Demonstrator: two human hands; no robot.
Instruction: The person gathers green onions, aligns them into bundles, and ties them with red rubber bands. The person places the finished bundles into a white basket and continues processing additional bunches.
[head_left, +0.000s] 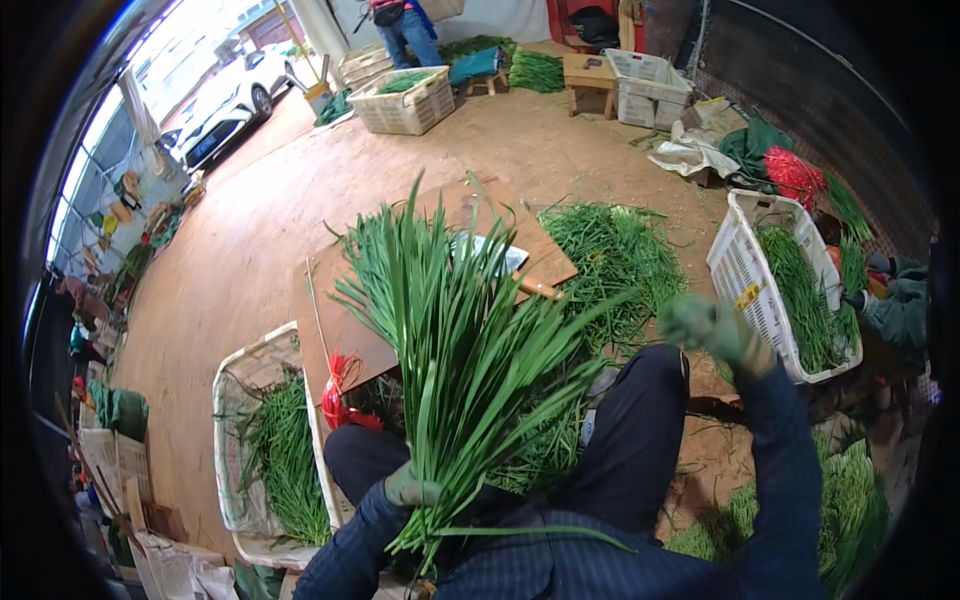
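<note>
My left hand (412, 487), in a pale green glove, grips the lower ends of a large bunch of long flat green leaves (465, 360), which look like garlic chives. Their tips fan out away from me over a brown wooden board (555, 259). On that board lies a cleaver-like knife (540, 287), its blade partly behind the leaves. My gloved right hand (709, 330) is raised beyond my right knee, apart from the bunch. Motion blurs it, so its fingers and any contents are unclear. Red plastic strips (341, 390) hang at the board's near left edge.
Loose greens (622, 262) are heaped right of the board. White plastic crates with greens stand at left (225, 450) and right (720, 247). Another person's sleeve (896, 307) shows at far right. Farther off are a standing person (412, 37), a stool (591, 73) and a white car (225, 112).
</note>
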